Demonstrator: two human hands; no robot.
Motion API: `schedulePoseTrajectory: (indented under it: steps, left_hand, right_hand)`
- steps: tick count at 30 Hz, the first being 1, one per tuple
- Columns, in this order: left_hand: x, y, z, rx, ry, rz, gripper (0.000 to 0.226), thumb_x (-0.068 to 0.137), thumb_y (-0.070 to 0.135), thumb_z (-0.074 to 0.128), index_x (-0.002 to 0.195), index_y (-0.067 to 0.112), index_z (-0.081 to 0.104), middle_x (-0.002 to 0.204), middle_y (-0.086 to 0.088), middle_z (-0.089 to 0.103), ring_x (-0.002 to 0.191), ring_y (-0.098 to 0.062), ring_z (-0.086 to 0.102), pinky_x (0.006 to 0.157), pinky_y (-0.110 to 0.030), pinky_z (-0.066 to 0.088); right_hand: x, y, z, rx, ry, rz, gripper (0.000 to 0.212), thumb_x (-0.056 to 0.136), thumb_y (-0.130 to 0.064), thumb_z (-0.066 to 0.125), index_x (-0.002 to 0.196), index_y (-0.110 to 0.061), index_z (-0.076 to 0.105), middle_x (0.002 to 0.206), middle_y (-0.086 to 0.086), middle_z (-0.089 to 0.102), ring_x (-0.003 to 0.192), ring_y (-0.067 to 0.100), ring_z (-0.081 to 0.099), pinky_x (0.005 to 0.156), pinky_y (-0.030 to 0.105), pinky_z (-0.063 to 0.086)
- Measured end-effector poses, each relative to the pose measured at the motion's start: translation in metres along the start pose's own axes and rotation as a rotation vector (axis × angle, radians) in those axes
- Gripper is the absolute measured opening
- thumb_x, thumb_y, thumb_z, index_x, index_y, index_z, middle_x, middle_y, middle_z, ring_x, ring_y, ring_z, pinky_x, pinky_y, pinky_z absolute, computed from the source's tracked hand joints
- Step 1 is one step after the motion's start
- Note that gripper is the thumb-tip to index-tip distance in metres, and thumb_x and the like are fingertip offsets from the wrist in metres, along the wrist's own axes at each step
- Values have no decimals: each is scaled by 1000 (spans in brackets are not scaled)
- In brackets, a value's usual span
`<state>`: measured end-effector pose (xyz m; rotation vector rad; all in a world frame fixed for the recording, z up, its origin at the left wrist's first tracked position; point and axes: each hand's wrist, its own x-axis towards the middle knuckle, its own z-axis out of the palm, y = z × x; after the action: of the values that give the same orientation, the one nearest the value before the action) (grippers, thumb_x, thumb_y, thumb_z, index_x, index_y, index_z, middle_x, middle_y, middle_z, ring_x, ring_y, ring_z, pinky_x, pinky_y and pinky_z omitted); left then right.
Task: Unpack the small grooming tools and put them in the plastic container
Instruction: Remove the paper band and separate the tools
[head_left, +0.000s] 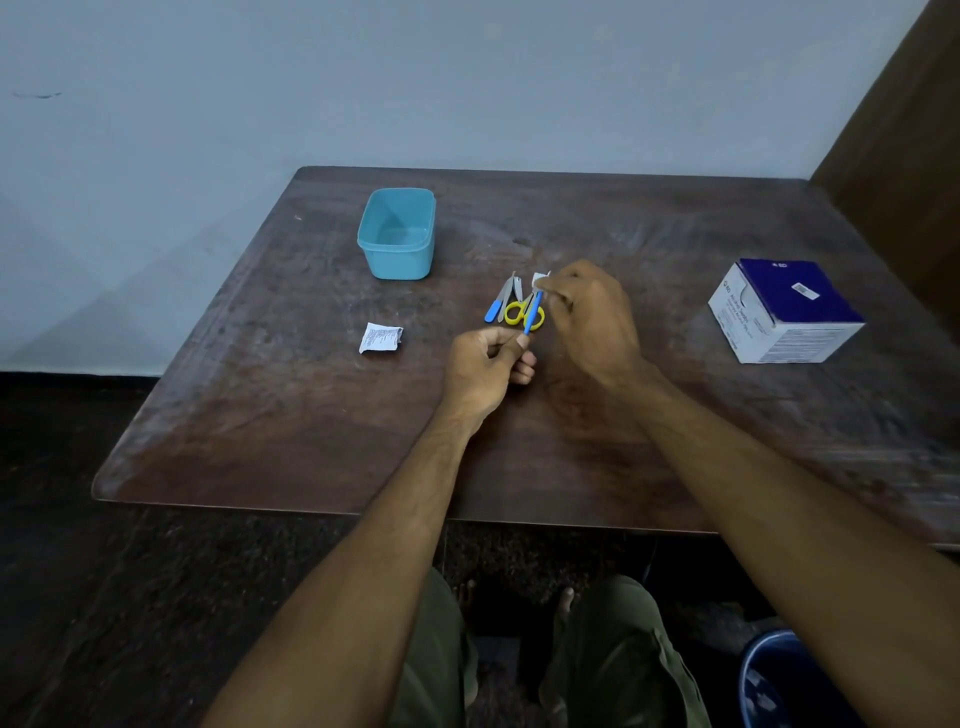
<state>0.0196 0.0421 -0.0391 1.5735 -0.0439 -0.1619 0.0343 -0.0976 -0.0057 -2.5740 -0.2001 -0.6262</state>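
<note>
A light blue plastic container (397, 234) stands open and empty toward the back of the wooden table (260, 395). In the middle my left hand (485, 366) pinches the lower end of a thin blue-handled tool (532, 312). My right hand (589, 317) pinches a small white piece (540, 279) at the tool's upper end. Beneath them on the table lie yellow-handled scissors (514, 313), a blue-handled file (493, 310) and a grey metal tool (506, 296).
A torn white sachet (381, 338) lies left of my hands. A white and dark blue cardboard box (784, 312) stands at the right. A blue bin (779, 680) is on the floor at the lower right. A wall runs behind the table.
</note>
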Motion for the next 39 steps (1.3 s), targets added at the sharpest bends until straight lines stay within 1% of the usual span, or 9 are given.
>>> schedulePoseTrajectory:
  steps: [10,15,21,26,28,30,33,36,39]
  left_hand:
    - [0,2,0,-43,44,-55,6,87,8,68,81,9,68,66,-5,68,51,-7,61,55,-18,53]
    - [-1,4,2,-21,66,-50,8,86,5,68,79,6,66,66,-6,66,48,-5,60,52,-17,52]
    - [2,-3,6,37,139,-29,10,85,6,69,76,9,65,68,-5,67,52,-11,62,62,-32,57]
    - [0,-1,4,67,133,-12,6,85,8,69,81,7,66,68,-4,68,51,-7,63,56,-21,55]
    - [1,-3,4,49,140,-11,10,86,7,68,77,9,64,66,-4,66,48,-7,61,54,-20,53]
    - [3,-4,5,47,144,-11,11,86,7,68,77,9,63,66,-4,66,48,-7,61,53,-20,52]
    - [4,-6,5,52,141,-8,8,86,10,69,79,8,65,67,-5,67,51,-9,63,56,-22,53]
    - [3,-6,5,50,136,-8,8,87,11,68,83,5,66,70,-6,68,53,-10,62,57,-21,54]
    - [4,-7,4,18,151,-6,9,89,10,66,84,3,65,68,-6,67,52,-9,61,57,-22,54]
  right_hand:
    - [-13,-1,-4,-115,-73,-50,27,91,-15,50,111,-11,68,104,9,61,91,31,59,70,41,50]
    - [-3,-1,-6,-206,-103,-45,23,91,-15,56,111,-10,66,102,9,59,90,31,56,66,36,45]
    - [-13,-6,-6,-245,-178,-119,18,91,-17,54,104,-8,63,99,9,57,91,28,53,68,35,42]
    - [10,7,-6,-250,-163,-9,21,94,-16,47,105,-7,62,102,11,57,89,30,52,66,33,37]
    - [-2,0,-4,-232,-197,-95,21,91,-10,48,105,-8,63,103,12,57,91,29,52,71,34,43]
    - [-15,-6,0,-221,-221,-114,19,91,-18,51,104,-8,62,101,9,56,92,27,51,69,31,40]
    - [-4,0,4,-212,-188,-35,27,92,-23,48,106,-6,63,101,9,57,92,29,54,64,32,37]
    - [10,4,-2,-181,-168,56,23,91,-13,50,105,-2,64,100,14,58,90,34,56,70,37,45]
    - [-5,-10,3,-216,-203,-31,19,91,-17,49,100,-7,63,99,8,59,88,28,54,68,34,41]
